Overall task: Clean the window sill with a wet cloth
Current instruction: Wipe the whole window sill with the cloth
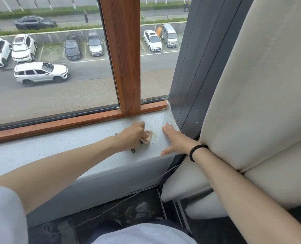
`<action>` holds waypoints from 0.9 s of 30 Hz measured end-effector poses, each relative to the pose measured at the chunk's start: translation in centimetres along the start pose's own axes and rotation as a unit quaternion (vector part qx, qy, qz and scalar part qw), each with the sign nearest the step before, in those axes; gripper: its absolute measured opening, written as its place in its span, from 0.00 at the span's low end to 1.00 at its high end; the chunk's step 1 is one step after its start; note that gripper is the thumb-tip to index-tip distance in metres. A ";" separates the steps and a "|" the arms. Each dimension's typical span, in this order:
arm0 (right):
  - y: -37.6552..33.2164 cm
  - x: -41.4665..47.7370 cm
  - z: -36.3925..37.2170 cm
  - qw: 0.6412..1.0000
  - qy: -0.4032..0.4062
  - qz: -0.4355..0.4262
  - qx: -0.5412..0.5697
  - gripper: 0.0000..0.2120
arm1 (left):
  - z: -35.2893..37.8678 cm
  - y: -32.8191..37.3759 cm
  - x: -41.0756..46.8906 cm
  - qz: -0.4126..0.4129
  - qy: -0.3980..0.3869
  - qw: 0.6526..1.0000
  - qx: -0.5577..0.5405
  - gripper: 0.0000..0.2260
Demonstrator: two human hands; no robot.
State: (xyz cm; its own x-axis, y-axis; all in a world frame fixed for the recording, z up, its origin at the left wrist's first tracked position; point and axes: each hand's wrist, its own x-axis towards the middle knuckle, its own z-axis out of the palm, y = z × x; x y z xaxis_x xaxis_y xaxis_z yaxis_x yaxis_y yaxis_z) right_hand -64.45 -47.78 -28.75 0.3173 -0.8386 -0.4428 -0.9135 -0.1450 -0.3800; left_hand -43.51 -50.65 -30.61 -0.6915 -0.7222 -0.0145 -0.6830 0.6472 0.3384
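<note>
On the grey window sill (58, 148), near its right end, the left hand (131, 134) is balled tight round a pinkish cloth (147, 137), pressing it down on the surface; just beside the cloth sits a yellowish stain (154, 135); the right hand (172, 139) lies flat on the sill, fingers straight, holding nothing; 1 black band (197, 152) circles that wrist.

The left hand (133, 133) covers most of the cloth (147, 136). Only a pinkish bunch and some dark edges show, so its full shape cannot be told. The window sill (58, 148) is cut off by the left edge. The cream padded panel (260, 85) runs out at the top and the right.
</note>
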 end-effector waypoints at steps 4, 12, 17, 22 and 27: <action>0.0 -0.1 0.0 1.000 0.000 0.001 0.002 0.54 | -0.6 -1.3 0.6 -0.016 -0.001 1.000 0.009 0.07; 0.2 0.1 0.1 1.000 -0.004 0.003 0.006 0.55 | 0.0 -1.0 -0.3 -0.004 0.003 0.999 -0.034 0.10; 0.0 0.0 0.1 1.000 -0.005 0.001 0.007 0.55 | -1.1 -2.9 1.9 -0.093 0.028 0.995 -0.024 0.14; 0.0 0.1 0.0 1.000 -0.003 0.002 0.013 0.55 | -0.3 -2.0 0.0 -0.054 0.018 0.997 -0.051 0.15; 0.0 0.2 0.0 1.000 -0.003 0.000 0.009 0.55 | -1.2 -2.6 0.7 -0.037 0.017 0.999 0.003 0.16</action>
State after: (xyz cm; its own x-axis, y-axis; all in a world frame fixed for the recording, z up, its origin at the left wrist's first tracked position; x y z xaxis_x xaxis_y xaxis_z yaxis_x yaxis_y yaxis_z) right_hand -64.40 -47.97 -28.88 0.3185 -0.8351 -0.4485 -0.9091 -0.1351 -0.3940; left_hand -41.93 -53.08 -30.32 -0.6308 -0.7759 -0.0081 -0.7335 0.5929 0.3322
